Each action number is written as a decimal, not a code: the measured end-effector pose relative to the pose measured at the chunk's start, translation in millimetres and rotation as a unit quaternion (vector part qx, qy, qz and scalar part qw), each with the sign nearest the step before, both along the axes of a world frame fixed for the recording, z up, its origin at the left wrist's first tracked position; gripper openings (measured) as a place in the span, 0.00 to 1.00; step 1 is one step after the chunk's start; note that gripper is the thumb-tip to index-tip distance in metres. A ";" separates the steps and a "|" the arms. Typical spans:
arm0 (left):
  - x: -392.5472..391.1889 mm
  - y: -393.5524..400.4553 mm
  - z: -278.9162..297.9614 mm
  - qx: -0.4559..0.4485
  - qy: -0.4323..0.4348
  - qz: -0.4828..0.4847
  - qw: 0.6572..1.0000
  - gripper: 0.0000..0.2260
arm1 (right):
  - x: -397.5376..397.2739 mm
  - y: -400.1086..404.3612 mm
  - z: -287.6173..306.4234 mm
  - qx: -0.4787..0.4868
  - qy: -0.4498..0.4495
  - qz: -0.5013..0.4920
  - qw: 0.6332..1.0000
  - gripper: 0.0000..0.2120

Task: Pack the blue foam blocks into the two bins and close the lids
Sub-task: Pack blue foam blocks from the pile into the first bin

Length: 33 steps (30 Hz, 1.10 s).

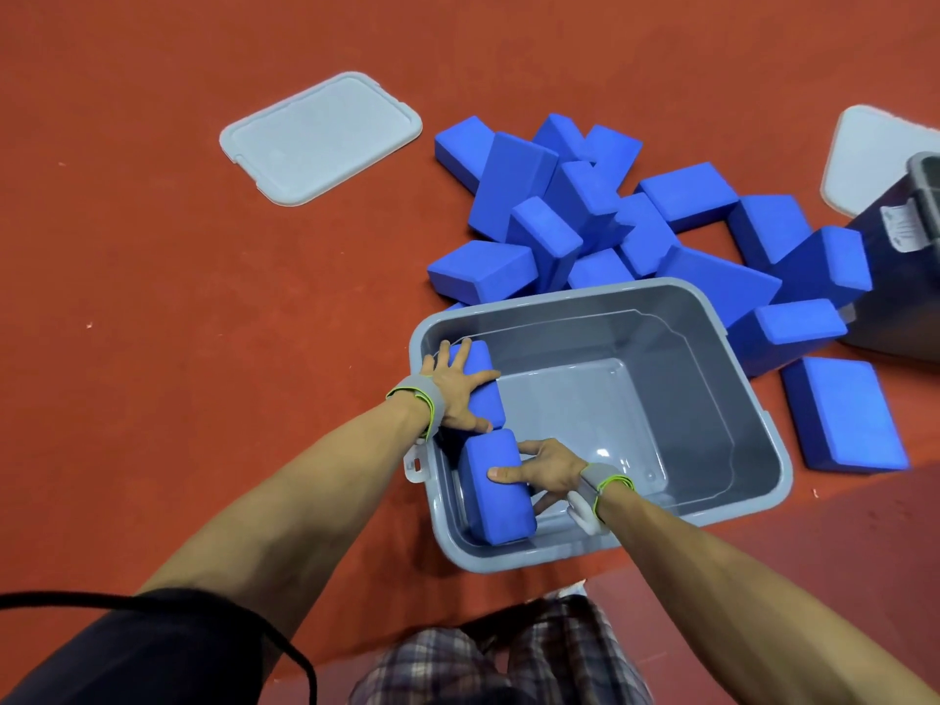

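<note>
The left hand lies flat with fingers spread on the top face of a blue foam block standing on edge against the left wall of the grey plastic bin. The right hand grips a second block just nearer the camera, thumb across its upper face and fingers curled down its side; this block also stands on edge along the same wall, end to end with the first. Both blocks are matte, rectangular slabs with softly rounded corners. The bin is a smooth, glossy tub with a rolled rim and a stepped inner wall, and light glints off its floor.

Behind the bin, a loose heap of the same blue blocks sprawls over the red, finely grained floor. One flat block lies alone to the right. A pale, rounded-rectangular lid rests on the floor at upper left, well apart from the bin. Another lid and the edge of a second, darker bin show at the right border.
</note>
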<state>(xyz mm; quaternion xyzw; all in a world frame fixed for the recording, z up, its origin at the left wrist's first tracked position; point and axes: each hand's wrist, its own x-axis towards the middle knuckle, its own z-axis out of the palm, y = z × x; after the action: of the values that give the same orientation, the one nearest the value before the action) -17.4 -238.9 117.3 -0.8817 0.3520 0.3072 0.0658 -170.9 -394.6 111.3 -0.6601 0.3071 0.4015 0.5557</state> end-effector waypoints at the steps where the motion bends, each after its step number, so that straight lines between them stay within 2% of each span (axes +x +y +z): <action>1: -0.1 0.7 2.6 -0.002 0.014 0.012 1.000 0.46 | 1.1 -1.3 0.4 0.011 0.007 0.005 1.000 0.32; 3: 2.1 1.1 8.6 0.004 0.040 0.023 0.999 0.51 | 4.7 -4.2 2.0 0.023 0.021 0.018 0.999 0.32; 6: 1.8 0.2 11.2 0.029 0.035 -0.001 0.999 0.55 | 10.6 -5.2 1.2 0.029 0.034 0.028 0.999 0.32; 11: 3.3 3.9 4.5 0.018 0.028 -0.001 0.999 0.56 | 24.1 -6.0 4.4 0.027 0.034 0.039 0.998 0.25; 21: 6.4 2.6 -4.5 -0.008 -0.003 -0.002 1.000 0.55 | 40.7 1.6 -12.1 -0.045 0.033 0.068 0.996 0.17; 28: 9.8 0.5 3.7 0.018 -0.013 -0.029 0.999 0.57 | 49.9 2.9 1.4 -0.056 0.043 0.091 0.993 0.21; 31: 13.4 -3.4 7.2 0.025 -0.017 -0.053 0.998 0.57 | 51.3 -4.0 14.8 -0.104 0.039 0.160 0.981 0.27; 33: 18.5 -8.0 9.5 0.020 -0.029 -0.073 0.997 0.51 | 59.4 -11.4 25.0 -0.158 0.018 0.216 0.963 0.28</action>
<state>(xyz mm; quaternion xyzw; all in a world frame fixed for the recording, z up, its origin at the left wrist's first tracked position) 1.2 -246.8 126.8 -0.8607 0.4069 0.2833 0.1157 -111.5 -405.9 136.3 -0.7828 0.2267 0.4704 0.3385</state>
